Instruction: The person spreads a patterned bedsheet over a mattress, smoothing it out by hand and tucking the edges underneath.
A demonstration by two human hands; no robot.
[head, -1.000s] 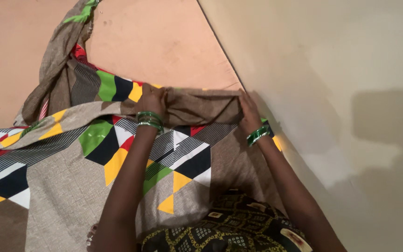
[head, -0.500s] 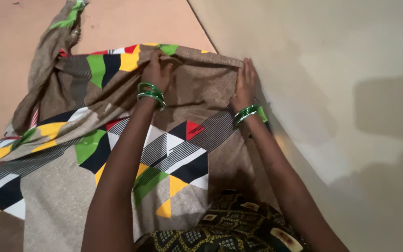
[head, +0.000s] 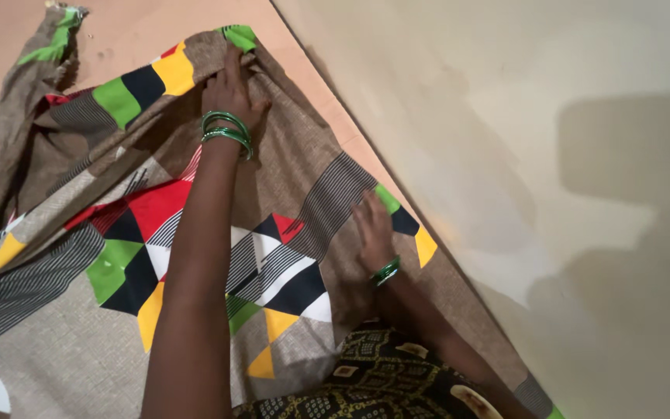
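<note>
The left hand (head: 230, 89), in the upper middle of the frame, has several thin green bangles (head: 227, 126) at the wrist. The right hand (head: 372, 229), near the centre, wears similar green bangles (head: 386, 271). Both forearms are bare. At the bottom edge shows a dark garment (head: 374, 384) with yellow pattern.

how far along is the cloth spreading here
Done: most of the patterned cloth lies flat on the floor beside the wall. In hand: the left hand presses the far edge near the green corner, and the right hand flattens the edge along the wall. Left: the far left part is bunched and wrinkled, not yet smoothed.
</note>
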